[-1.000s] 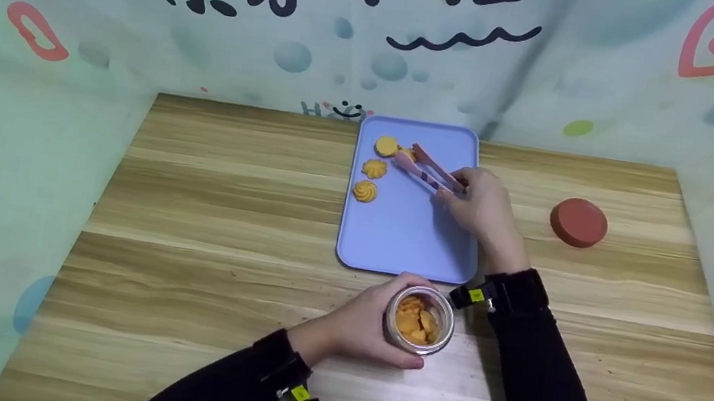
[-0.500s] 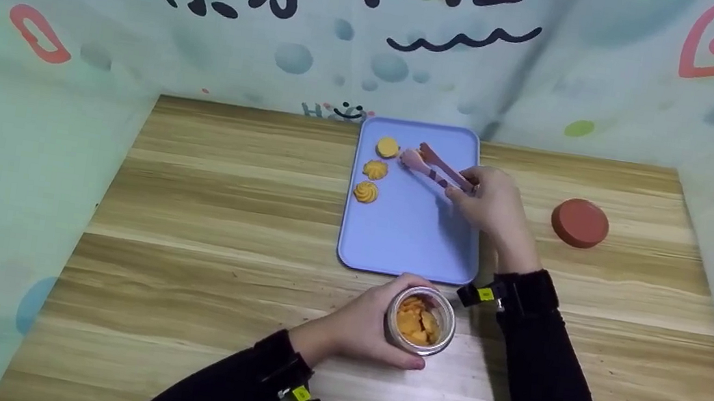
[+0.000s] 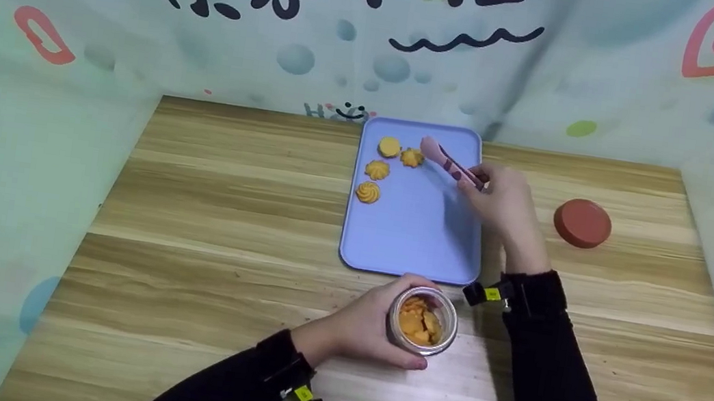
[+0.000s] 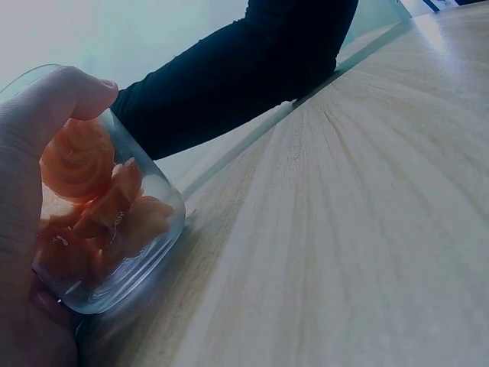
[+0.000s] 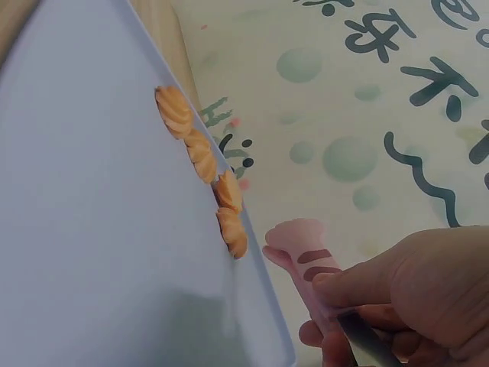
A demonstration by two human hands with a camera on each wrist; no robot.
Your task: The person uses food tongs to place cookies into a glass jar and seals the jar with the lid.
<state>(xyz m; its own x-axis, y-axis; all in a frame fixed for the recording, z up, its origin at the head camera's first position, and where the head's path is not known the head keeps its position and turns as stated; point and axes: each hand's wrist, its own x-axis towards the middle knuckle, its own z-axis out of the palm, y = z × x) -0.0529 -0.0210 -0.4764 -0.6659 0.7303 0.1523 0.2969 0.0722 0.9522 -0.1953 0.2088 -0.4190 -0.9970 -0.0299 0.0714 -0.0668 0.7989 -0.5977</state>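
While the left hand [image 3: 362,326] wraps its fingers round the clear glass jar of orange cookies [image 3: 421,320], the right hand [image 3: 502,199] pinches the pink cat-paw tongs [image 3: 450,162] — tips seemingly empty, just past four swirled orange cookies [image 3: 388,165] on the blue rectangular tray [image 3: 418,236]. Judged so, a cookie is just set down; next comes reaching back to the jar — squarely over its mouth.
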